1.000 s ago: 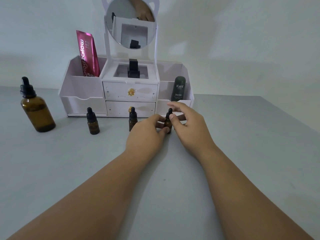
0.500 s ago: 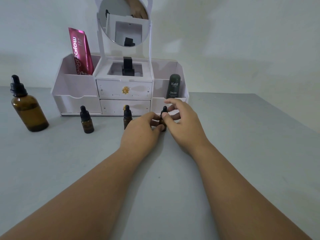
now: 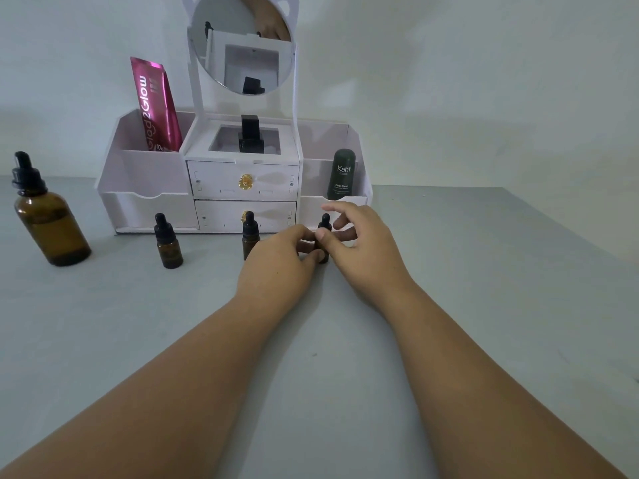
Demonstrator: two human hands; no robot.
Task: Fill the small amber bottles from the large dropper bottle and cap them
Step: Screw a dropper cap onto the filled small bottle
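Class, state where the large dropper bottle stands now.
Head view: the large dropper bottle stands upright at the far left of the table, beside the white organiser, left of the leftmost small bottle.

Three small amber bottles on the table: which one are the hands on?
The rightmost small bottle: the left hand grips its body, the right hand pinches its neck. The middle small bottle and left small bottle are not held.

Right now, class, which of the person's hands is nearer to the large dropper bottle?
Left. The left hand grips the rightmost small bottle, well right of the large dropper bottle; the right hand pinches its cap, even farther right.
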